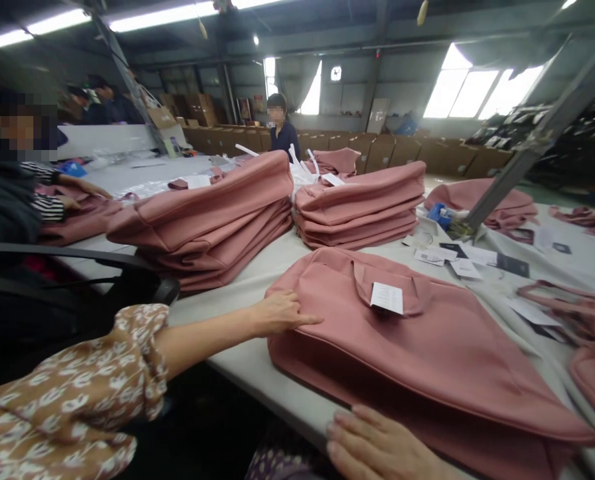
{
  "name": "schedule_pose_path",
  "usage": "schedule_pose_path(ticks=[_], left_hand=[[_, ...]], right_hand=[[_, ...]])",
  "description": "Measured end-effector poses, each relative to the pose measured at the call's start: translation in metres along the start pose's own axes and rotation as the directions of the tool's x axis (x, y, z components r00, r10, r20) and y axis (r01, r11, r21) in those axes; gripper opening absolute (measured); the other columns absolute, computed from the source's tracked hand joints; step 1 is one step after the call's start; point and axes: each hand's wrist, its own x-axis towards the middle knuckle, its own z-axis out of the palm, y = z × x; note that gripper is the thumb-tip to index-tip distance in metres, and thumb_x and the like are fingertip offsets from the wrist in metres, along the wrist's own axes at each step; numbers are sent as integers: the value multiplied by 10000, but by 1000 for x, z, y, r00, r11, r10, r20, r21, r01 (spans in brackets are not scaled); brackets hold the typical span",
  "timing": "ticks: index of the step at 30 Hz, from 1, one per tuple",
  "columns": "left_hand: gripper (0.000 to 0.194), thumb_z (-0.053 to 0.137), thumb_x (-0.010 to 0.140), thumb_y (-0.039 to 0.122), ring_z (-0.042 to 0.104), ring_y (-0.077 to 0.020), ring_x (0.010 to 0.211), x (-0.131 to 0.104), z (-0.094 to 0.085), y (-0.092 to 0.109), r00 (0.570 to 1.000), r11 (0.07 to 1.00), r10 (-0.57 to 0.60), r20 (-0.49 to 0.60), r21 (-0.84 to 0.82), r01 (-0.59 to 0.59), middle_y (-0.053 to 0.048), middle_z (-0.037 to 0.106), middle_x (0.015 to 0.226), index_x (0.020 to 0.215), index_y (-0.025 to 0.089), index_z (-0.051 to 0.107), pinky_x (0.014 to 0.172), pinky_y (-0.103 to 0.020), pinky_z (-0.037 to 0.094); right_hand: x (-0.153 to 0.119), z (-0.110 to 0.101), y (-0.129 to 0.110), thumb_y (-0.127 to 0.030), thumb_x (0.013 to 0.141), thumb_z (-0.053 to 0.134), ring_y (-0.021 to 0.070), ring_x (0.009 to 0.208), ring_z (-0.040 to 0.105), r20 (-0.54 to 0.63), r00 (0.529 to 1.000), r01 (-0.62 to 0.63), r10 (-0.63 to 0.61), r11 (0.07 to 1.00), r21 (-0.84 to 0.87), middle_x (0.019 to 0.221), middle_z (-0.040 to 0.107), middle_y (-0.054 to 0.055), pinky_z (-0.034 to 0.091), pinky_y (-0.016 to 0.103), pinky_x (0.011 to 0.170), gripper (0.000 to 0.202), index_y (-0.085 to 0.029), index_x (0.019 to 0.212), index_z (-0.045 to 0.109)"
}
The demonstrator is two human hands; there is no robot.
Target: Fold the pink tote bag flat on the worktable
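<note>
1. Left hand (280,312) flat, grip apart, fingertips pressing the pink bag (427,347) at its left edge.
2. Bag lying flat on the tabletop (257,273), white tag (387,297) on top.
3. Right hand (377,443) spread open against the bag's near edge.
4. Behind, two stacks of pink bags (217,213).

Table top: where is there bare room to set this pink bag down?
Bare table shows between the left hand, the near pink bag and the left stack. A thin strip runs along the near edge. Right of the bag, paper tags and more bags crowd it.
</note>
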Motion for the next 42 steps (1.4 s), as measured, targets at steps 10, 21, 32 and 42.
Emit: schedule_pose_path(ticks=[10, 21, 32, 42], left_hand=[[571, 443, 896, 55, 565, -251, 1162, -34, 67, 46, 960, 995, -103, -259, -12, 104, -88, 595, 1303, 1371, 368, 493, 1009, -397, 467], [659, 363, 827, -3, 585, -280, 1167, -28, 82, 32, 957, 985, -137, -257, -134, 105, -65, 629, 1280, 1326, 387, 547, 998, -454, 473], [678, 584, 673, 114, 591, -358, 950, 110, -59, 115, 994, 972, -26, -102, -236, 1, -158, 612, 1115, 1335, 182, 460, 727, -467, 535], [626, 596, 713, 195, 666, -293, 716, 178, -59, 154, 953, 910, 287, -99, -282, -304, -73, 697, 825, 1317, 227, 433, 515, -314, 422]], right_hand=[[28, 96, 42, -445, 997, 406, 183, 1126, 608, 351, 840, -537, 413, 724, 433, 1329, 588, 72, 504, 270, 946, 566, -189, 1490, 298], [-159, -90, 48, -272, 631, 855, 438, 1311, 389, 53, 584, -754, 810, 566, -332, 1432, 449, 203, 320, 656, 1040, 722, -183, 1282, 557], [-157, -57, 20, -57, 836, 527, 278, 1213, 523, -104, 760, -638, 642, 706, -306, 1295, 583, 161, 438, 457, 1025, 502, -127, 1331, 497], [-174, -4, -26, -565, 901, 542, 413, 1396, 253, 370, 499, -848, 784, 530, 19, 1533, 326, 120, 100, 766, 1072, 760, -280, 1521, 205]])
